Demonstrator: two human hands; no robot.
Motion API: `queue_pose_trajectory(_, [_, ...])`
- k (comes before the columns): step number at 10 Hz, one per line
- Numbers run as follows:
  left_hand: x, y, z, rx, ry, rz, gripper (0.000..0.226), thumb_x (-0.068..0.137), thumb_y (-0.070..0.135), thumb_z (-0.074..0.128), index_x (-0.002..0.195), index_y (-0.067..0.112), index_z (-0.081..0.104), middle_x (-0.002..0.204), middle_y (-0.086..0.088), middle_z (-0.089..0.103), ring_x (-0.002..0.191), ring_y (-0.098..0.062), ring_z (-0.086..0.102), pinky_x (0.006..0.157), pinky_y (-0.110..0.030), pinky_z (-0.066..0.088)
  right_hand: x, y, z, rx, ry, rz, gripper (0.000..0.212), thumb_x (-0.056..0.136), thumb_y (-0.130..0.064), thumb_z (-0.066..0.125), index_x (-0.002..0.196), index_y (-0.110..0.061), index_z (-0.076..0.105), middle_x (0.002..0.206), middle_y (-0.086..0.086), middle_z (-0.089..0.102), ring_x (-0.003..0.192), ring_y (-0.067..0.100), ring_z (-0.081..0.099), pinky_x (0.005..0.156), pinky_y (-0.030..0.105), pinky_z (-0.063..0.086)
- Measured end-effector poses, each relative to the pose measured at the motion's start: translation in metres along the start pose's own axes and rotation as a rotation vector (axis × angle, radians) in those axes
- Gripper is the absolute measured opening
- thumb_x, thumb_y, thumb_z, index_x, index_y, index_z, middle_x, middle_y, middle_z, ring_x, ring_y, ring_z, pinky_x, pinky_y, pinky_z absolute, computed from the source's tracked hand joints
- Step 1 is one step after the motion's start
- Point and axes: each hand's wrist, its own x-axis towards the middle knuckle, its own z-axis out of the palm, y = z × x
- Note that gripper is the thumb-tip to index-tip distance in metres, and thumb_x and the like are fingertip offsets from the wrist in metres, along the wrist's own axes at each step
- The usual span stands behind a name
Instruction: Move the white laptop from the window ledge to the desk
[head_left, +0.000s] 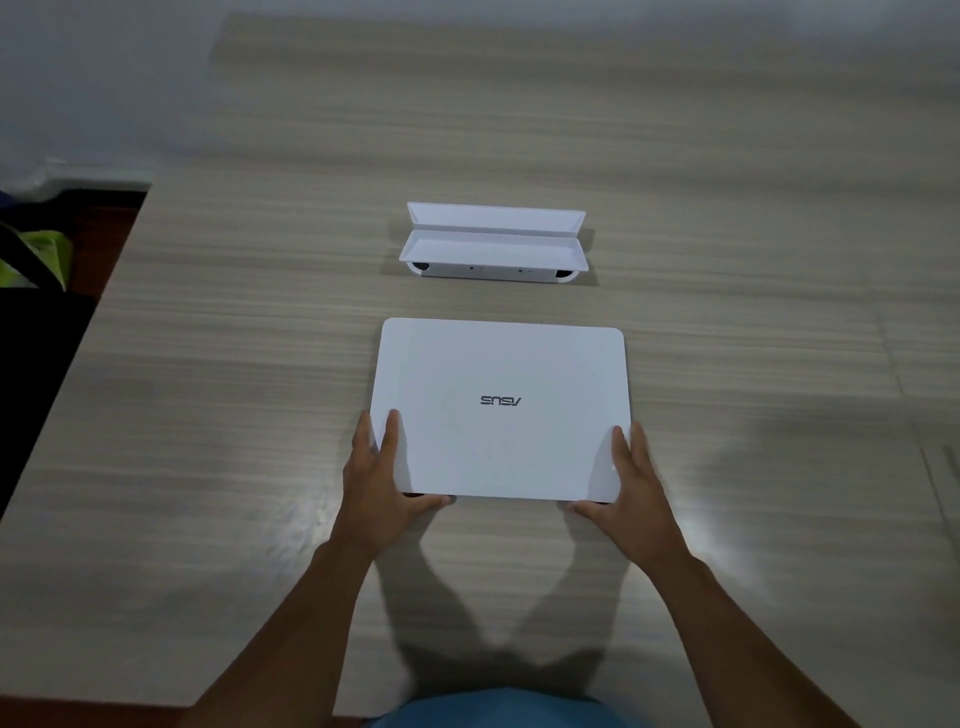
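The white laptop (500, 410), lid closed with a dark logo on top, lies over the wood-grain desk (218, 405) near its middle. My left hand (382, 478) grips its near left corner, thumb on the lid and fingers under the front edge. At the near right corner my right hand (626, 480) holds it the same way. I cannot tell if the laptop rests flat on the desk or hovers just above it. No window ledge is in view.
A white open box-like tray (493, 244) stands on the desk just beyond the laptop. The desk's left edge runs diagonally; past it are a dark bag and a green item (36, 260) on the floor. A pale wall (104, 78) lies behind.
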Motion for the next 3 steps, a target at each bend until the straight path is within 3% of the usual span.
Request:
queue_pose_trajectory(1, [-0.005, 0.002, 0.000, 0.018, 0.045, 0.021, 0.135, 0.051, 0.070, 0.081, 0.156, 0.023, 0.008, 0.164, -0.010, -0.002, 0.150, -0.031, 0.010, 0.117, -0.047, 0.022, -0.007, -0.005, -0.009, 0.032, -0.026, -0.020, 0.114, 0.072, -0.043, 0.080, 0.155, -0.018, 0.005, 0.163, -0.004, -0.009, 0.149, 0.014, 0.004, 0.110, 0.019, 0.016])
queue_pose_trajectory(2, [-0.021, -0.006, 0.006, -0.049, 0.099, -0.034, 0.140, 0.049, 0.073, 0.077, 0.155, 0.013, 0.009, 0.164, -0.011, 0.004, 0.148, -0.032, 0.016, 0.116, -0.048, 0.028, -0.023, -0.014, -0.038, 0.172, 0.091, -0.047, 0.076, 0.081, -0.036, 0.074, 0.145, -0.016, 0.037, 0.146, -0.001, 0.044, 0.133, 0.016, 0.042, 0.106, 0.025, 0.035])
queue_pose_trajectory(3, [-0.051, -0.016, 0.023, -0.039, 0.135, -0.109, 0.142, 0.055, 0.073, 0.075, 0.155, 0.007, -0.001, 0.165, -0.013, 0.000, 0.151, -0.029, 0.007, 0.119, -0.046, 0.019, -0.039, -0.031, -0.081, 0.244, 0.330, -0.164, 0.027, 0.087, -0.021, 0.066, 0.114, -0.015, 0.069, 0.101, 0.000, 0.075, 0.090, 0.015, 0.072, 0.082, 0.021, 0.051])
